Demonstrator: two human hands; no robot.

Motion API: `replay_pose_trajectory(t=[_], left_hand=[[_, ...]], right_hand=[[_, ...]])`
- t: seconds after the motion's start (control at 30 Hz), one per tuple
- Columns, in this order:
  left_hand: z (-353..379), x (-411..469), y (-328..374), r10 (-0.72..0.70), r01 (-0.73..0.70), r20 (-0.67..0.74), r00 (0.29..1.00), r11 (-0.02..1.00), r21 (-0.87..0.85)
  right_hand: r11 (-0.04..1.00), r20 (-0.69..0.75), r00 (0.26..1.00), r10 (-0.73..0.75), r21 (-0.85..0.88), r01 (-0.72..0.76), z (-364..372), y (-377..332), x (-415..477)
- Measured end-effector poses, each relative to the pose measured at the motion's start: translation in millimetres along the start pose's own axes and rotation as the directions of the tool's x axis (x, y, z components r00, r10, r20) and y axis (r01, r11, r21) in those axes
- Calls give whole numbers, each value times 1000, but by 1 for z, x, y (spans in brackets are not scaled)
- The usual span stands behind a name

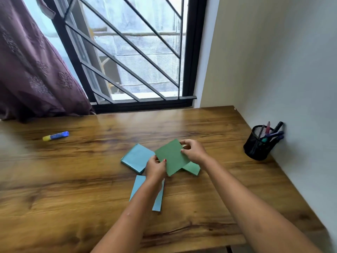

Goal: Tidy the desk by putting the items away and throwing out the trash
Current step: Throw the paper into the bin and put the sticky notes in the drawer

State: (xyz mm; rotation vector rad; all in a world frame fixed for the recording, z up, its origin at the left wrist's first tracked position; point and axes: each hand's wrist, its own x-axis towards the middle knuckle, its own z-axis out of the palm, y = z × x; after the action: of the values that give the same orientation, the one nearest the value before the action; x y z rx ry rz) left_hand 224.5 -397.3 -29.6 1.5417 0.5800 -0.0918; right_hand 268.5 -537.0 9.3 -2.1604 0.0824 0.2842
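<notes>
Green square sheet held above wooden desk centre, tilted. Left hand pinching lower-left edge, thumb on top; right hand pinching upper-right corner. Blue pad flat just left of sheet. Blue paper beneath left forearm. Folded green paper partly under sheet. Glue stick far left. Mesh pen cup at right wall.
</notes>
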Motion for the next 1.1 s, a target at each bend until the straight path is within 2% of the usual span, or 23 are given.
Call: replay_pose_trajectory(t=[0.1,0.13,0.2,0.27,0.37,0.5,0.67,0.73,0.83,0.9,1.0,1.1], left_hand=[[-36,-15,-3,0,0,-2,1000,999,-53],[-50,-20,-7,2,-3,-11,1000,1000,-22],[-76,-27,-20,34,-20,-72,997,981,194],[-94,-35,-33,82,-4,-147,986,883,469],[-104,-51,-46,155,-12,-185,970,797,604],[-100,-67,-50,238,-54,-137,961,655,754],[-96,-88,-51,148,-82,5,989,520,850],[-94,-94,-52,171,-98,14,985,489,867],[-93,-109,-54,224,-97,-18,974,492,865],[-94,-117,-56,201,-67,-47,978,523,849],[-101,-128,-61,155,-27,-99,983,654,756],[-108,-140,-63,174,-58,-112,978,751,658]], right_hand=[[998,99,994,-38,58,33,20,-10,-14],[997,128,990,-52,56,45,27,-12,-17],[997,186,979,-81,12,80,41,-18,-24],[993,248,965,-90,-49,105,53,-21,-28],[974,319,945,-67,-185,132,69,-23,-33],[908,282,957,-73,-377,180,79,-24,-42],[870,194,980,-50,-473,138,78,-14,-67],[874,165,986,-36,-474,111,79,-10,-74],[893,135,991,-21,-444,79,83,-5,-93],[916,117,993,-10,-398,56,87,-1,-106],[950,110,994,-13,-309,46,93,4,-123],[989,107,994,-18,-145,34,95,6,-133]])
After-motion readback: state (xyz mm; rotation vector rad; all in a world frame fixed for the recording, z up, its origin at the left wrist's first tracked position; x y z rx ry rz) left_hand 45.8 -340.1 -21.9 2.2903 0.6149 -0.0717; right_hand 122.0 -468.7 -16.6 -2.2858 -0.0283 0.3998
